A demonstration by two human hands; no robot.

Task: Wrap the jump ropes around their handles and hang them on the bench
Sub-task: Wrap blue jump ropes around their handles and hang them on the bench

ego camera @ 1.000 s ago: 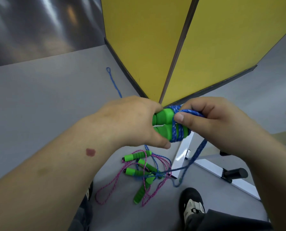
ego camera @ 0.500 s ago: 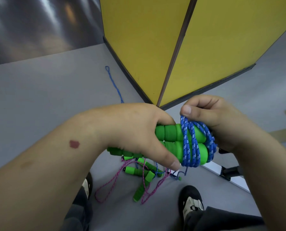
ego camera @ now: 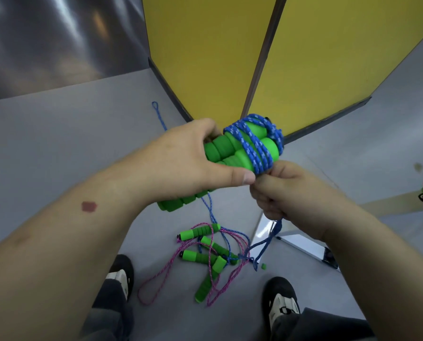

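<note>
The left hand [ego camera: 190, 163] is clamped around 2 green handles [ego camera: 232, 153] held side by side, thumb along their underside, tip touching the right hand. Blue rope [ego camera: 254, 143] is coiled in several turns around the handles' far end. Just below those coils, the right hand [ego camera: 286, 195] is curled into a fist on the rope, which trails from it down to the floor [ego camera: 57, 143]. There, between the 2 shoes [ego camera: 281, 301], lies a tangle of pink rope [ego camera: 161, 274] and more green handles.

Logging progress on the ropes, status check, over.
Left hand grips paired green handles. Right hand pulls blue rope taut beneath them. Tangled ropes on floor between feet.
</note>
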